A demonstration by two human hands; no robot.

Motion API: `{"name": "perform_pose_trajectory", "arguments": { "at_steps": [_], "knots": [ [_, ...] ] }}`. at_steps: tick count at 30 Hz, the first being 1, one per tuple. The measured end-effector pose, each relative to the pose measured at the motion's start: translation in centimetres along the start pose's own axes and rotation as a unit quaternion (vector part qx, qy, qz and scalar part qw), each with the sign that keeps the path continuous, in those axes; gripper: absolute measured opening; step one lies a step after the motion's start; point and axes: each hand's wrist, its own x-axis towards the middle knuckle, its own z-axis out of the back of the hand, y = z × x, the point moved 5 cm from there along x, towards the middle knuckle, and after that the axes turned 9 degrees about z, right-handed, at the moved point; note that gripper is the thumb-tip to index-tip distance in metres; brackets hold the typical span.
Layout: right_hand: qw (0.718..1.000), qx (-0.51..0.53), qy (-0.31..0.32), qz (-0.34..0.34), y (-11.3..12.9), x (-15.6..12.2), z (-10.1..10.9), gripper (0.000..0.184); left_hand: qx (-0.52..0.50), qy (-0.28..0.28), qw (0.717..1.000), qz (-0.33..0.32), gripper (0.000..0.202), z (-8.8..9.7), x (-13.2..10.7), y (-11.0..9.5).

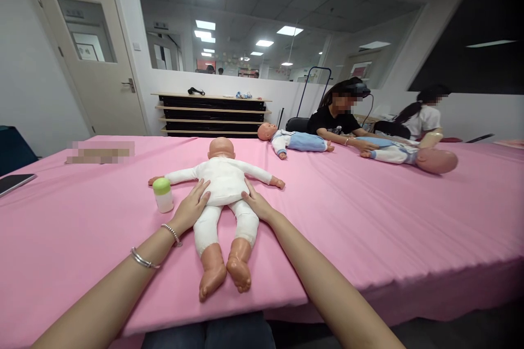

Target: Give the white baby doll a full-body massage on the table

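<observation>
At the far left edge of the frame a dark flat tablet (15, 182) lies on the pink table (368, 212), with plenty of bare pink cloth between it and the centre. Next comes one small white bottle (163, 194) with a green cap, upright, just beside the left hand (191, 208). That hand lies flat and open against the side of the doll (224, 180), fingers (201, 192) spread on its white body; two bracelets sit on the wrist. The doll lies face down in the middle of the frame, head away, feet close to the table's near edge. The right hand (257, 204) presses the doll's other side, fingers open and laid on it, closed around nothing. To the right the cloth runs wide and bare toward the lower right edge. In the upper right, two more dolls (301, 140) lie by the far edge, making three in all, where two other people sit, one with hands on a doll
</observation>
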Motion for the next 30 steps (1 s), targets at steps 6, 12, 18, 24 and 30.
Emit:
{"name": "perform_pose_trajectory", "arguments": {
  "at_steps": [6,12,18,24,30],
  "knots": [
    [1.000,0.016,0.004,-0.006,0.37,-0.16,0.14,0.084,-0.006,0.008,1.000,0.008,0.057,0.07,-0.26,-0.32],
    [1.000,0.018,0.010,0.004,0.49,-0.16,0.17,0.083,0.000,0.004,1.000,0.006,0.056,0.04,-0.16,-0.21],
    [1.000,0.008,0.008,-0.008,0.11,-0.10,0.17,0.083,-0.002,0.002,1.000,-0.003,0.056,-0.05,-0.01,-0.05],
    [1.000,0.004,0.018,0.003,0.35,-0.17,0.19,0.082,-0.008,0.007,1.000,0.007,0.057,0.06,-0.28,-0.21],
    [1.000,0.005,0.021,0.000,0.09,-0.12,0.12,0.082,-0.014,0.012,1.000,0.009,0.057,0.04,-0.26,-0.23]
  ]
}}
